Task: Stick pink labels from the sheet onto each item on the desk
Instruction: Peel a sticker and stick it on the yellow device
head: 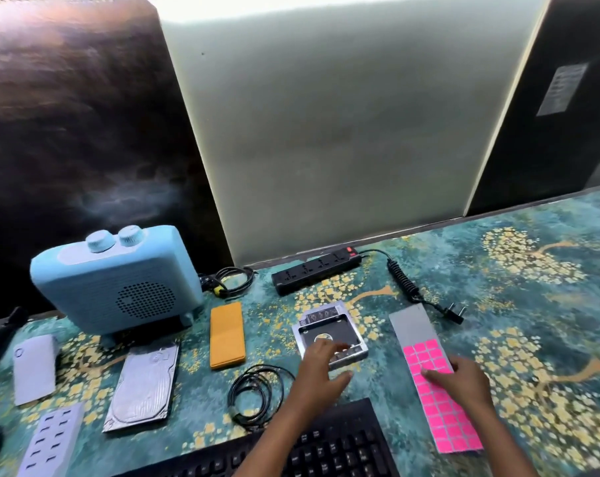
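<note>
Nearest the camera, a black keyboard lies along the table's front edge, both forearms reaching over it. The right hand presses flat, fingers loosely spread, on the label sheet, holding nothing. The sheet's long axis runs away from the person, leaning left; its pink squares fill the near part and the far end is bare grey backing. The left hand rests with fingers spread on the silver drive caddy, just left of the sheet; whether a label sits under the fingertips cannot be told. The next label lies under the right hand, so that hand seems nearer for peeling, and the caddy is a short reach leftward. The caddy's open frame holds nothing. No pink shows on the coiled cable, orange pouch, hard drive, blue heater or power strip.
</note>
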A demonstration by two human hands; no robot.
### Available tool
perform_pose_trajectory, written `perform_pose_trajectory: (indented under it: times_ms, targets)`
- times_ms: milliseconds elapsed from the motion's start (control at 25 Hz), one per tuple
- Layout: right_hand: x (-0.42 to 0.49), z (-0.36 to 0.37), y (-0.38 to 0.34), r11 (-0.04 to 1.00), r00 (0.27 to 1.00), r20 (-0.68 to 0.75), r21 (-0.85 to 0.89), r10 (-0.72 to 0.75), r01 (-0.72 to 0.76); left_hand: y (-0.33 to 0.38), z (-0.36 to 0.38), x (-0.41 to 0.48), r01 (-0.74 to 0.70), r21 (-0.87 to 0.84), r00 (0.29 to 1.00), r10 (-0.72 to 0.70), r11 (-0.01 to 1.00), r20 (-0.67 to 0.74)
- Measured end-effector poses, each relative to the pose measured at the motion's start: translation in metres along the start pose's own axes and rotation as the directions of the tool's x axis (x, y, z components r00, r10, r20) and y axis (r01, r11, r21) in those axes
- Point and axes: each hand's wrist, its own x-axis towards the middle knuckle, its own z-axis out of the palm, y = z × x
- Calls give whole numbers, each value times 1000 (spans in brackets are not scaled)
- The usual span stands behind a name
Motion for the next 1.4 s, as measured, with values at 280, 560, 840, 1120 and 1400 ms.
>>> perform_pose_trajectory:
  times_ms: [280,560,840,1120,1400]
  targets:
    - [-27,-4,-60,942,902,346,298,-258,155,39,11,44,464,-723,883,-333,512,331]
    - [-41,26,-73,770,779,-105,121,-618,627,32,-1,40,450,-743,870,-428,495,242]
    - [-35,33,-74,663,656,-99,-72,-748,745,36,-7,35,549,-793,788,-481,264,385]
    - [-33,30,-75,665,662,-115,12,-741,746,40,-10,35,643,-734,711,-526,218,467]
    - [-35,20,-86,715,899,53,627,-435,309,44,-6,40,642,-745,699,-540,182,469]
